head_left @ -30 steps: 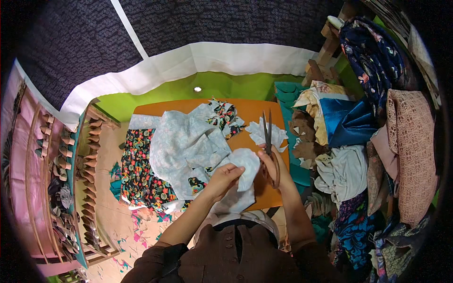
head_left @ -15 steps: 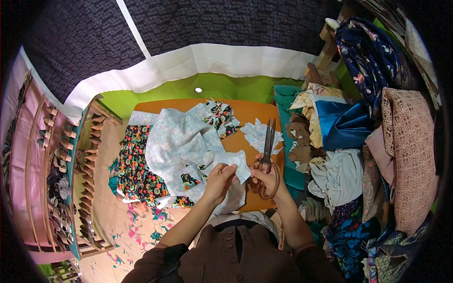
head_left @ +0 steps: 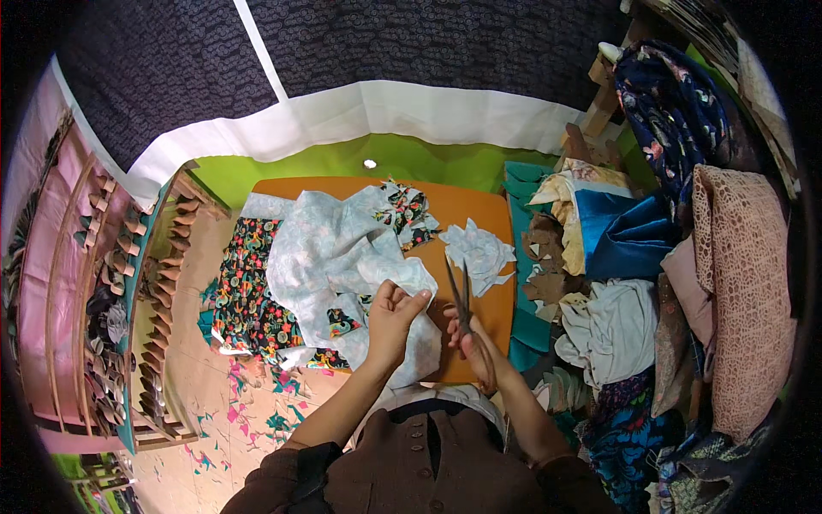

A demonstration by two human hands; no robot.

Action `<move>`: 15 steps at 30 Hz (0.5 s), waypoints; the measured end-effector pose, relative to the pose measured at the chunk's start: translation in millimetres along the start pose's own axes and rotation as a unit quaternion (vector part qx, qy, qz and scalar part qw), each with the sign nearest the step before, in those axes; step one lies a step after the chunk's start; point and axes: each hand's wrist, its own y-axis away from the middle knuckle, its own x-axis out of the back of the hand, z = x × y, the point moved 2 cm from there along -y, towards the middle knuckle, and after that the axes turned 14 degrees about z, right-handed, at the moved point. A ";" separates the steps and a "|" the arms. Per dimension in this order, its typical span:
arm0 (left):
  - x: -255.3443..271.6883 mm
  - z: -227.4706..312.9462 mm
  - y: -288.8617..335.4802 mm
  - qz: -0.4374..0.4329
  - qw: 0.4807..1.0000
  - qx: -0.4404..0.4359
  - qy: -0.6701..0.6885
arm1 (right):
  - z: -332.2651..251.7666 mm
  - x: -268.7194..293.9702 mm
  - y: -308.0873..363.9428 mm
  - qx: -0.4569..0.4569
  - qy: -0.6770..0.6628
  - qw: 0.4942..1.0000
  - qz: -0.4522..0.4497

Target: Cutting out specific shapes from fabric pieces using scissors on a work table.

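The left hand (head_left: 395, 327) pinches some pale cloth (head_left: 321, 244). The right hand (head_left: 470, 343) holds big scissors (head_left: 463, 315), a bit open and pointing to 12 o'clock. On the orange table (head_left: 484, 206), pale scraps (head_left: 477, 249) lie at 2 o'clock and black flowery cloth (head_left: 247, 300) at 9 o'clock.

No text, label, brand, number or sign can be read. The marks on the black cotton cloth with multicoloured motifs (head_left: 244, 300), the thin pale blue-white cloth (head_left: 325, 236), the dark curtain with small repeated figures (head_left: 428, 47) and the navy cloth with pink flowers (head_left: 668, 111) show as pattern; any marking on the long-bladed dark metal scissors (head_left: 465, 321) is too small to tell.
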 end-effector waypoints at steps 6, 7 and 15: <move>-14.4 11.7 13.3 0.004 0.995 -0.072 -0.068 | 8.0 -11.7 10.6 0.006 0.040 0.999 -0.004; -15.3 13.0 15.2 0.008 0.992 -0.085 -0.093 | 2.7 -14.1 12.8 0.063 0.063 0.996 -0.011; -15.7 14.6 18.1 0.011 0.991 -0.094 -0.095 | -2.9 -14.8 9.1 0.113 0.125 0.986 0.008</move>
